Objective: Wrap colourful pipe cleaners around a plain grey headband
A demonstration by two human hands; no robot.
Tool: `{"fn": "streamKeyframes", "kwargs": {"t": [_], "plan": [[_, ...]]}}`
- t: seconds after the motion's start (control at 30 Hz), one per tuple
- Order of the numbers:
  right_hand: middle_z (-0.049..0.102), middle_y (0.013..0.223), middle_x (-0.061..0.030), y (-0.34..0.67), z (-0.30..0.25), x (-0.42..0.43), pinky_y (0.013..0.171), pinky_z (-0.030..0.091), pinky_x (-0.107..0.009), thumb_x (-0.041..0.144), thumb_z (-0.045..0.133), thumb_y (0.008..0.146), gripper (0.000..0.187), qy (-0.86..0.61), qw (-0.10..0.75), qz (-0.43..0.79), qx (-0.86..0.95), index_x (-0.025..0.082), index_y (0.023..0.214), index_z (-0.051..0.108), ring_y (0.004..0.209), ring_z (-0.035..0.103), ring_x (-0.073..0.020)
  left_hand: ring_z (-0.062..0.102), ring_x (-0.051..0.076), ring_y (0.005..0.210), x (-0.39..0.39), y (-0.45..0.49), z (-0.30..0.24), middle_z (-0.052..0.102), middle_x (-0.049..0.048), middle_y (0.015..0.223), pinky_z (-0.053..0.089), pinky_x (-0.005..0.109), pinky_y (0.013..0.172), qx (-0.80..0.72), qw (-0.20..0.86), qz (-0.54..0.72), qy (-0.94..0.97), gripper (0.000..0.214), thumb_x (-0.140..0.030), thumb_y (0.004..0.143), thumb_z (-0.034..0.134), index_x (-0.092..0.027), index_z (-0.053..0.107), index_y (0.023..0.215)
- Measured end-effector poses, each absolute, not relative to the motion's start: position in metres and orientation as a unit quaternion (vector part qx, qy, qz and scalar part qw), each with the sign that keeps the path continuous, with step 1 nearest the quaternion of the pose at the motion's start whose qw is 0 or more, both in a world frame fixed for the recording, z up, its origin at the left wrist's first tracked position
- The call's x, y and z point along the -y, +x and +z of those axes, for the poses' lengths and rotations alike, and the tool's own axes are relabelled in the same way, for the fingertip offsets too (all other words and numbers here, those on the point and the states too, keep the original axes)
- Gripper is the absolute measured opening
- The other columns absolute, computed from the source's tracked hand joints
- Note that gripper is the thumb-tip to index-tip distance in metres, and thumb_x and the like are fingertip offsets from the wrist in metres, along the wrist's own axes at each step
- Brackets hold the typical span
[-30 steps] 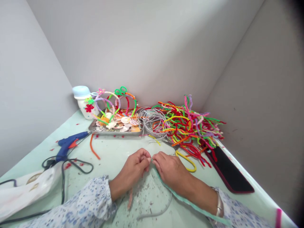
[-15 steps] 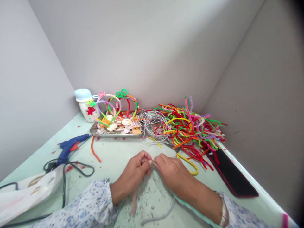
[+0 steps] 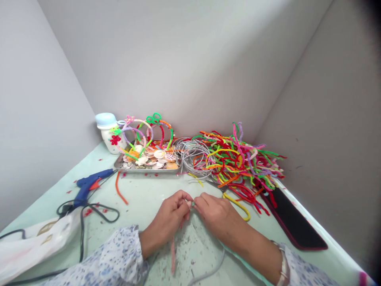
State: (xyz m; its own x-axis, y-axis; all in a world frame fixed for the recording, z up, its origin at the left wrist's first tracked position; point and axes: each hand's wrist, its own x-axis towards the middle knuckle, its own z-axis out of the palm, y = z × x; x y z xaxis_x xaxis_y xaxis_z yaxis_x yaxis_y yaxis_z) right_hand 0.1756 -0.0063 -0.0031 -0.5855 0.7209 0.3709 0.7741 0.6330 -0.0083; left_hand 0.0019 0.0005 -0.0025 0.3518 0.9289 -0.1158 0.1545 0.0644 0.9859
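Note:
My left hand (image 3: 172, 214) and my right hand (image 3: 214, 214) meet above the table, fingertips nearly touching. Both are closed in a pinch. From under the left hand hangs a pale pink pipe cleaner (image 3: 173, 258). A mint-green strip, perhaps a pipe cleaner (image 3: 242, 261), runs along the underside of my right forearm, and a bit of the same green shows at the right fingertips. Beneath the right hand a grey wire (image 3: 210, 272) curves over the tabletop; whether the hand holds it is hidden.
Behind the hands stand a metal tray (image 3: 149, 171) of shells with decorated headbands (image 3: 172, 135), a coil of wire (image 3: 195, 159) and heaped pipe cleaners (image 3: 238, 155). Yellow-handled scissors (image 3: 238, 204) and a black pad (image 3: 297, 222) lie right. A blue glue gun (image 3: 85, 188), its cord and a white bag (image 3: 44, 246) lie left.
The pink pipe cleaner below my left hand has swung a little to the right and hangs straighter. The grey wire has shifted right and down. The hands stay pinched together.

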Motion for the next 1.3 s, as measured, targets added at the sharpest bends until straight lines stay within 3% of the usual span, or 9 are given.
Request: {"fn": "streamKeyframes", "kwargs": {"t": [0.23,0.33,0.47,0.6,0.7,0.87,1.1,1.3], "plan": [[0.054,0.072,-0.0022,0.174,-0.009,0.006,0.052,0.026,-0.029,0.013,0.043,0.09,0.015,-0.428,0.191,-0.09,0.879,0.018,0.079,0.052,0.06,0.051,-0.0158,0.038,0.007,0.044,-0.001,0.002,0.0,0.049,-0.0055,0.057,0.03,0.018,0.042,-0.453,0.564,0.333,0.605,0.015,-0.03,0.086,0.045,-0.017,0.053,0.086],[0.057,0.074,-0.0026,0.173,-0.004,0.006,0.054,0.03,-0.028,0.017,0.045,0.09,0.014,-0.448,0.221,-0.031,0.866,0.018,0.081,0.055,0.062,0.053,-0.0156,0.039,0.007,0.044,-0.001,0.001,-0.001,0.049,-0.0053,0.057,0.03,0.017,0.042,-0.45,0.566,0.344,0.6,0.015,-0.031,0.086,0.046,-0.017,0.053,0.085],[0.062,0.081,-0.0022,0.173,0.008,0.002,0.063,0.04,-0.026,0.026,0.055,0.085,0.011,-0.471,0.323,0.219,0.791,0.019,0.092,0.06,0.071,0.057,-0.0156,0.039,0.006,0.042,-0.003,-0.001,0.002,0.049,-0.0052,0.055,0.029,0.016,0.041,-0.44,0.588,0.357,0.576,0.015,-0.031,0.085,0.048,-0.017,0.052,0.083],[0.064,0.078,-0.0041,0.177,0.011,-0.01,0.044,0.035,-0.022,0.039,0.041,0.09,0.03,-0.455,0.366,0.568,0.58,0.017,0.096,0.06,0.056,0.057,-0.0127,0.038,0.005,0.038,-0.008,-0.003,0.006,0.05,-0.0053,0.054,0.027,0.016,0.038,-0.437,0.62,0.368,0.537,0.016,-0.032,0.083,0.051,-0.016,0.052,0.084],[0.063,0.079,-0.003,0.179,0.007,-0.017,0.041,0.029,-0.02,0.04,0.054,0.083,0.026,-0.436,0.371,0.658,0.488,0.017,0.093,0.061,0.05,0.053,-0.0088,0.039,0.004,0.037,-0.011,-0.005,0.005,0.051,-0.0052,0.055,0.026,0.015,0.037,-0.428,0.636,0.382,0.517,0.017,-0.033,0.083,0.052,-0.016,0.052,0.085],[0.052,0.056,0.0041,0.178,0.009,-0.016,0.044,0.032,-0.02,0.037,0.067,0.074,0.022,-0.449,0.354,0.625,0.53,0.017,0.083,0.064,0.046,0.044,-0.0078,0.039,0.004,0.036,-0.012,-0.005,0.002,0.052,-0.0054,0.054,0.026,0.015,0.037,-0.421,0.638,0.39,0.514,0.017,-0.033,0.084,0.052,-0.017,0.052,0.085],[0.066,0.078,-0.0028,0.175,0.019,-0.011,0.065,0.048,-0.026,0.028,0.066,0.076,0.013,-0.43,0.362,0.492,0.665,0.017,0.083,0.067,0.07,0.059,-0.0151,0.04,0.004,0.037,-0.008,-0.002,0.004,0.052,-0.0054,0.054,0.027,0.015,0.038,-0.406,0.649,0.378,0.521,0.017,-0.034,0.084,0.052,-0.017,0.05,0.084],[0.068,0.073,-0.0018,0.175,-0.003,-0.016,0.06,0.049,-0.026,0.026,0.067,0.075,0.01,-0.446,0.394,0.426,0.681,0.018,0.081,0.068,0.065,0.061,-0.0145,0.038,0.004,0.037,-0.007,-0.002,0.002,0.053,-0.0054,0.055,0.027,0.015,0.037,-0.393,0.665,0.37,0.517,0.015,-0.032,0.085,0.051,-0.017,0.048,0.084]]}}
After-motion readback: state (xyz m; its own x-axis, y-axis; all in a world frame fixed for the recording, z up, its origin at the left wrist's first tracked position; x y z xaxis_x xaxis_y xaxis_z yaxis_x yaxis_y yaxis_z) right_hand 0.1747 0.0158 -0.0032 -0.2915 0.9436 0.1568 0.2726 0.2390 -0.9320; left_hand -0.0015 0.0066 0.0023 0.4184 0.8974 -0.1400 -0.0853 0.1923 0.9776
